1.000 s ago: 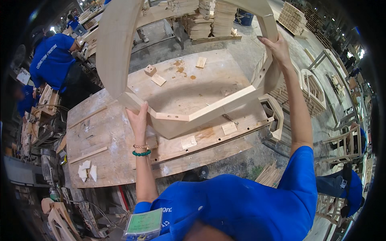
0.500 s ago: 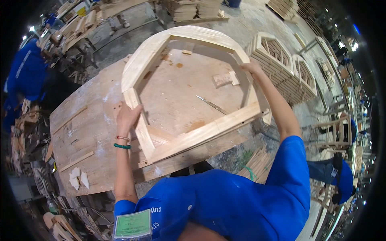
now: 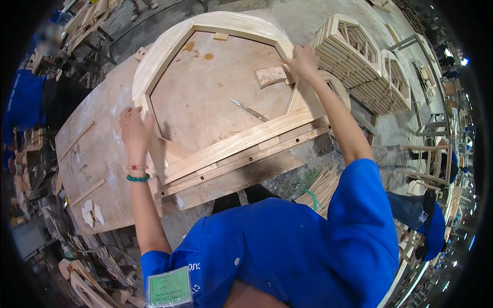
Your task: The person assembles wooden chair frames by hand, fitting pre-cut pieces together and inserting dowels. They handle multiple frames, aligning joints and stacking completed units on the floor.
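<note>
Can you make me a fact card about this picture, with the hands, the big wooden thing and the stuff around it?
Big thing: pale wooden frame, appears to rest on the worktable
Left hand: at the frame's left side, blurry
Right hand: at the frame's upper right edge
Seen through the opening: thin pointed tool, wood piece
To the right: stacked wooden frames

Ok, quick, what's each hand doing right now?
Left hand: blurry, looks loosely open by the wooden frame; can't tell if it's touching.
Right hand: fingers bent at the frame's right side; can't tell if it's gripping.
</note>
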### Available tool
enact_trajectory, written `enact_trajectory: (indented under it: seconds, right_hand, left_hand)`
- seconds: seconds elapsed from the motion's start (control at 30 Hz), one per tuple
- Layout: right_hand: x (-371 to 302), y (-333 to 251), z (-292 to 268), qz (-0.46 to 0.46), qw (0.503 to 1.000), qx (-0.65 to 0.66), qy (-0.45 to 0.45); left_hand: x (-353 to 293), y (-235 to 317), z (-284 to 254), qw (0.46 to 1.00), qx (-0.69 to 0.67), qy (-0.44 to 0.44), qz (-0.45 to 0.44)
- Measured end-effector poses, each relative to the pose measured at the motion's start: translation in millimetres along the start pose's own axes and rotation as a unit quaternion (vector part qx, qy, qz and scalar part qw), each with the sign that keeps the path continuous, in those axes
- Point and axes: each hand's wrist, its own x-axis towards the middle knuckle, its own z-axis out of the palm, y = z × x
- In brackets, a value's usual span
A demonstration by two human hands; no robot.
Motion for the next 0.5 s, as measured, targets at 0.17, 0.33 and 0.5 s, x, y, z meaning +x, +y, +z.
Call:
enact_trajectory:
  seconds: [0.17, 0.33, 0.5]
  right_hand:
    - [-86.9, -72.8, -24.1, -0.187, 0.941, 0.024, -0.281]
    - [-107.0, -71.2, -1.4, -0.152, 0.931, 0.116, -0.311]
    - [-107.9, -71.3, -0.3, -0.145, 0.931, 0.150, -0.298]
  left_hand:
    - [-65.6, 121.2, -4.2, 0.963, -0.198, -0.066, 0.171]
    - [-90.9, 171.2, 17.6, 0.933, -0.244, -0.139, 0.225]
    - [-93.0, 180.6, 30.5, 0.932, -0.259, -0.147, 0.206]
